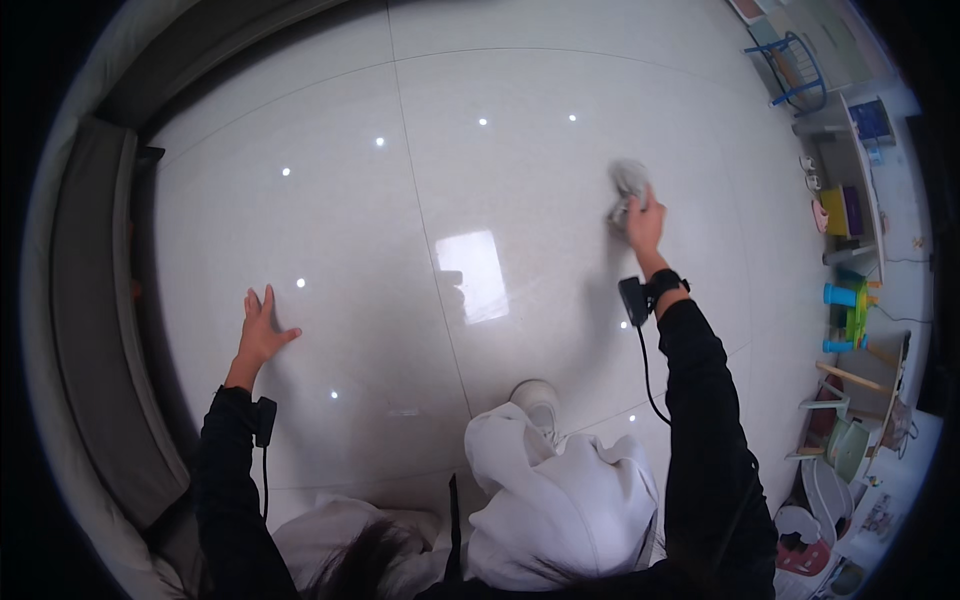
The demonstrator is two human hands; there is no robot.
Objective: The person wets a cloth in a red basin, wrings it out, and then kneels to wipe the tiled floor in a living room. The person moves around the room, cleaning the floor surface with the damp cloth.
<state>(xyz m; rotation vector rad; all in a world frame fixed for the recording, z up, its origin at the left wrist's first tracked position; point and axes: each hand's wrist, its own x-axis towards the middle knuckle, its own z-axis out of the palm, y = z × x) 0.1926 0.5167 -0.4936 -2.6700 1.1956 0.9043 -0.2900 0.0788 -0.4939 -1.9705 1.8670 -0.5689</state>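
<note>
My right hand [646, 219] grips a crumpled grey cloth [628, 180] against the glossy pale tile floor [525, 172], at the upper right of the view. The cloth looks slightly blurred, and its underside is hidden. Out to the left, my left hand [264, 330] is spread with its fingers apart, holding nothing. It is over or on the same floor; whether the palm touches the tiles I cannot tell. Both wrists carry a black strapped device with a cable, below black sleeves.
A grey sofa [90, 315] curves along the left side. Along the right edge are a blue-framed chair [799, 71], a white table [862, 180], a green and blue children's stool [851, 311] and a pale green chair [847, 446]. My shoe [536, 397] rests on the floor before me.
</note>
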